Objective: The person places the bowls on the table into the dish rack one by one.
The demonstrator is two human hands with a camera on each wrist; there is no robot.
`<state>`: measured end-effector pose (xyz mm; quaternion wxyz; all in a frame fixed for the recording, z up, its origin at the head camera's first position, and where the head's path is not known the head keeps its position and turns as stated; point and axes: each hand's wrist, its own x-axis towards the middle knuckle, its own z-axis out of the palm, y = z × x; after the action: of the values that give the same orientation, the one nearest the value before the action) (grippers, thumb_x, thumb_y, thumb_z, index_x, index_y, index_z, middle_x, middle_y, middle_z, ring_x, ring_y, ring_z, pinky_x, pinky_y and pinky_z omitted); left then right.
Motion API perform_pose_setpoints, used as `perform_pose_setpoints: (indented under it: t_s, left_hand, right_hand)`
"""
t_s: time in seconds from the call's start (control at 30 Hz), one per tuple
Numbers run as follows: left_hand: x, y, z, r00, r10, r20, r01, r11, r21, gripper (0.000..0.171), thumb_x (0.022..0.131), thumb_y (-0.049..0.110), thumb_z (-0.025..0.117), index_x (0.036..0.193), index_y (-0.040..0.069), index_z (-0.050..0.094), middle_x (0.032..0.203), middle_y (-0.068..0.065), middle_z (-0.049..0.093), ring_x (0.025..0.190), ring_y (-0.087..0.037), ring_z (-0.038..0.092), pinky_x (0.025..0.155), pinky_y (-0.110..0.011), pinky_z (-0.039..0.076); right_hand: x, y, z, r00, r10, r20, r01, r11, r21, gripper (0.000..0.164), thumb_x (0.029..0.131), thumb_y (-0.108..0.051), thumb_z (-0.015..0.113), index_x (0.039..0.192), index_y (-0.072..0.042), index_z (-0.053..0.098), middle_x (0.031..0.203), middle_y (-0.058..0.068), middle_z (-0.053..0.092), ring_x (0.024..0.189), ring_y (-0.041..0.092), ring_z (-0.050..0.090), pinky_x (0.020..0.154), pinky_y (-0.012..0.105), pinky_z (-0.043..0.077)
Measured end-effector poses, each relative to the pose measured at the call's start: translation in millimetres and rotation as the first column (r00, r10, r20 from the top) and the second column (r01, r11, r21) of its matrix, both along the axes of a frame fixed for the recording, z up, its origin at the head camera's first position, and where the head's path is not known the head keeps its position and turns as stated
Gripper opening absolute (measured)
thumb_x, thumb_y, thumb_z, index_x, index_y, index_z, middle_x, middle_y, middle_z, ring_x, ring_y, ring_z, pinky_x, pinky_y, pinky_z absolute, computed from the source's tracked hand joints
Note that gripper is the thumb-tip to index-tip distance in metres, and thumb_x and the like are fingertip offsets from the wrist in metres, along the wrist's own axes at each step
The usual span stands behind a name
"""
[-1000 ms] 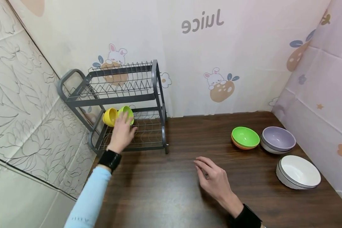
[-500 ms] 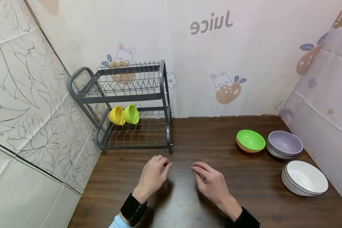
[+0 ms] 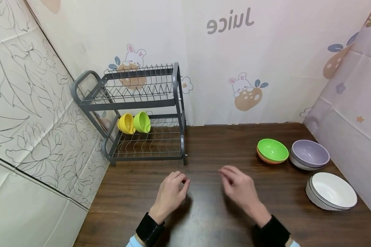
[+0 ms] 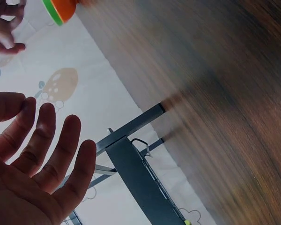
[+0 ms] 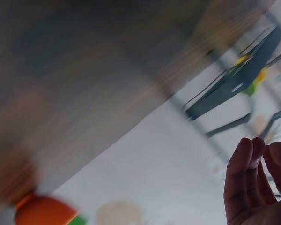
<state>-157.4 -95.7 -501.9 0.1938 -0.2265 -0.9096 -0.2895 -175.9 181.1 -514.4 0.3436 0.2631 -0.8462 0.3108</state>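
My left hand (image 3: 170, 193) hovers over the middle of the table, its fingers loosely bent with nothing in them. To its right, my right hand (image 3: 239, 188) is likewise relaxed and holds nothing. A yellow bowl (image 3: 126, 124) and a light green bowl (image 3: 142, 122) stand on edge, side by side, at the left of the lower tier of the grey dish rack (image 3: 128, 104). On the right, nearest my right hand, a bright green bowl (image 3: 272, 150) sits inside an orange bowl (image 3: 267, 160). In the left wrist view, the left fingers (image 4: 68, 145) are spread and slightly curved.
A purple bowl (image 3: 310, 153) tops a stack beside the green one. In front of it stands a stack of white bowls (image 3: 332, 189). Printed curtains (image 3: 213, 96) line the back and the sides of the brown wooden table (image 3: 204, 147).
My left hand has come away from the light green bowl in the rack, back to the table's middle. Lately my right hand has shifted slightly right. The bowls look unmoved.
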Motion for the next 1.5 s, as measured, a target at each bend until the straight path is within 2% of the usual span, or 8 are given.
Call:
perform_pose_setpoints:
  t_s: [0.13,0.2,0.3,0.4,0.5,0.8,1.07,1.5]
  left_hand:
    - [1.9,1.3,-1.3,1.000,0.004,0.023,-0.003,1.000,-0.003,0.012,0.099,0.016,0.075,0.088,0.017,0.071,0.090,0.006,0.065,0.084,-0.014,0.063,0.073,-0.032,0.056]
    - [3.0,1.6,-1.6,0.999,0.007,0.032,-0.007,1.000,-0.002,0.012,0.099,0.016,0.075,0.088,0.017,0.071,0.090,0.006,0.065,0.084,-0.015,0.063,0.072,-0.032,0.056]
    - [3.8,1.9,-1.5,0.999,0.013,0.039,-0.013,1.000,0.000,0.013,0.099,0.017,0.076,0.088,0.018,0.071,0.091,0.006,0.066,0.083,-0.015,0.063,0.072,-0.032,0.056]
    - [3.1,2.5,-0.8,0.999,0.016,0.036,-0.016,1.000,-0.006,0.012,0.099,0.017,0.075,0.088,0.018,0.071,0.092,0.006,0.066,0.085,-0.014,0.063,0.073,-0.033,0.056]
    - [1.0,3.4,-0.5,0.999,0.018,0.030,-0.017,1.000,-0.011,0.013,0.099,0.018,0.075,0.088,0.018,0.070,0.093,0.006,0.067,0.085,-0.013,0.063,0.074,-0.032,0.056]
    - [-5.0,10.1,3.2,0.998,0.003,0.057,-0.003,1.000,-0.003,0.012,0.101,0.019,0.073,0.089,0.017,0.071,0.092,0.005,0.066,0.085,-0.013,0.062,0.073,-0.030,0.055]
    - [-4.8,12.4,2.5,0.998,0.001,0.065,-0.001,1.000,0.001,0.013,0.101,0.020,0.074,0.088,0.018,0.070,0.091,0.007,0.065,0.083,-0.011,0.059,0.070,-0.028,0.052]
    - [-3.9,12.5,-0.4,0.998,-0.012,0.054,0.012,1.000,0.011,0.014,0.101,0.019,0.073,0.088,0.020,0.069,0.090,0.008,0.063,0.083,-0.011,0.059,0.071,-0.029,0.052]
  right_hand:
    - [-24.6,43.5,1.7,0.982,-0.186,0.033,0.184,0.982,0.049,0.019,0.087,-0.003,0.075,0.106,-0.003,0.080,0.110,0.012,0.074,0.076,0.025,0.072,0.057,0.046,0.056]
    - [-34.0,64.6,2.3,0.957,-0.275,0.088,0.270,0.961,0.063,0.021,0.089,-0.005,0.074,0.109,-0.002,0.078,0.113,0.016,0.073,0.080,0.033,0.072,0.059,0.055,0.054]
    - [-45.5,92.2,1.4,0.905,-0.384,0.183,0.374,0.923,0.088,0.026,0.090,-0.005,0.072,0.115,0.001,0.076,0.118,0.022,0.069,0.092,0.047,0.069,0.066,0.066,0.051]
    - [-53.6,113.4,-1.0,0.859,-0.438,0.265,0.418,0.899,0.132,0.030,0.090,-0.004,0.071,0.119,0.004,0.073,0.122,0.029,0.065,0.097,0.056,0.064,0.070,0.071,0.048]
    - [-58.9,126.8,-5.2,0.838,-0.447,0.312,0.413,0.895,0.170,0.030,0.090,-0.003,0.071,0.119,0.006,0.072,0.122,0.031,0.064,0.098,0.058,0.062,0.072,0.072,0.046]
    - [-61.1,137.0,-16.6,0.851,-0.435,0.295,0.398,0.900,0.178,0.020,0.089,-0.002,0.072,0.109,0.004,0.074,0.105,0.027,0.070,0.092,0.057,0.063,0.069,0.072,0.046]
    - [-58.8,134.7,-16.2,0.860,-0.446,0.249,0.421,0.895,0.150,0.023,0.087,0.000,0.070,0.109,0.003,0.077,0.107,0.025,0.070,0.092,0.056,0.064,0.070,0.072,0.046]
    - [-62.1,134.2,-17.4,0.885,-0.441,0.149,0.432,0.897,0.090,0.027,0.080,0.006,0.064,0.103,0.004,0.079,0.091,0.022,0.067,0.078,0.053,0.064,0.063,0.070,0.045]
